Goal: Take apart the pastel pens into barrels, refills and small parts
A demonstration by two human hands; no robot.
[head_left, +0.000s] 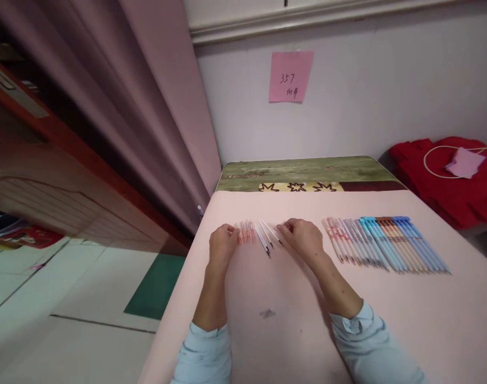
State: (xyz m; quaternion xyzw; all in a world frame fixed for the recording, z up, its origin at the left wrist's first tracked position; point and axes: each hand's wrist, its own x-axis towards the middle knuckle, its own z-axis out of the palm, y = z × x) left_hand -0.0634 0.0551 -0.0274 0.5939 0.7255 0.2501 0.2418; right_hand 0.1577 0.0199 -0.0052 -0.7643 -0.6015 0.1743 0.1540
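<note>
My left hand (pixel 224 242) is at the left end of a short row of clear, pink-printed pen pieces (pixel 246 232). Thumb and finger are pinched there; what lies between them is too small to make out. Several thin white pen refills with dark tips (pixel 262 239) lie loosely fanned just right of that row. Right of the refills, my right hand (pixel 305 238) has its fingers curled together close to the table. Whatever its fingertips hold is hidden or blurred.
A neat row of pens in clear, light blue, brown and darker blue (pixel 387 244) lies at the right on the pink-covered table (pixel 291 341). A grey mark (pixel 267 313) shows on the cover. Red cloth (pixel 439 176) is beyond the right edge; a curtain (pixel 147 80) hangs left.
</note>
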